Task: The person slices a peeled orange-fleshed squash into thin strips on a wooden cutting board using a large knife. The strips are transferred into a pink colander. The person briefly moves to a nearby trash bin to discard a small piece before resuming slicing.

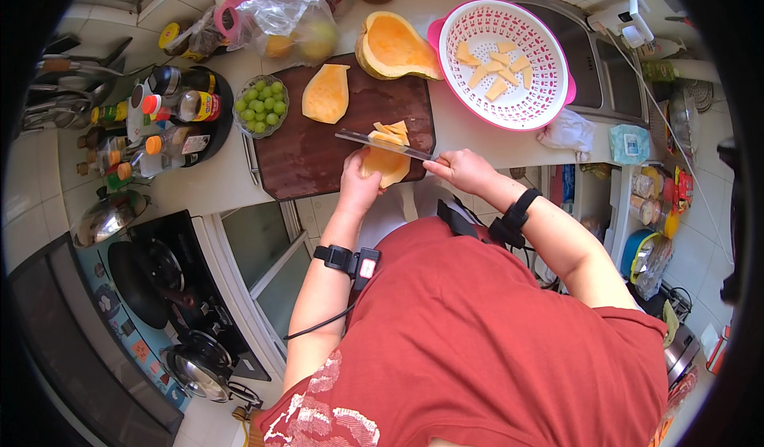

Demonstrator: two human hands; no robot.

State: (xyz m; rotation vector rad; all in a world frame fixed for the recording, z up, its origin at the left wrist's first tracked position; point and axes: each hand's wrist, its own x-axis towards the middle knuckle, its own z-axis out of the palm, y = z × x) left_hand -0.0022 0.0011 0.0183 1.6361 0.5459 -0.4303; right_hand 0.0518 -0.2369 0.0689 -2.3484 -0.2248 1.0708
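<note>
Basically, L hand (360, 183) has fingers clamped on an orange squash chunk (387, 168), which lies at the brown board's front edge, toward its R corner; R hand (465, 170) has fingers wrapped tight round the handle of a knife (383, 144), blade across the chunk, pointing L. Cut slices (391, 132) are bunched just behind the blade. Board (278, 164) sits along the counter (458, 121) front edge. Nr board's back edge, abt mid: a peeled slab (325, 94), flat. At its back R corner: hollowed squash half (398, 45), cut side up. Glass bowl (243, 126) w/ green grapes (260, 106) is at the back L corner. R of board, nr sink (621, 77): pink/white colander (549, 53) w/ cut pieces (496, 71) inside. Labels: bottle (208, 106) on counter's L side has a yellow/red one; blue pack (629, 144) nr counter's front edge, far R, has a pale one; L wrist unit (367, 266) has a white/pink sticker. Print on all 3 too small to make out.
</note>
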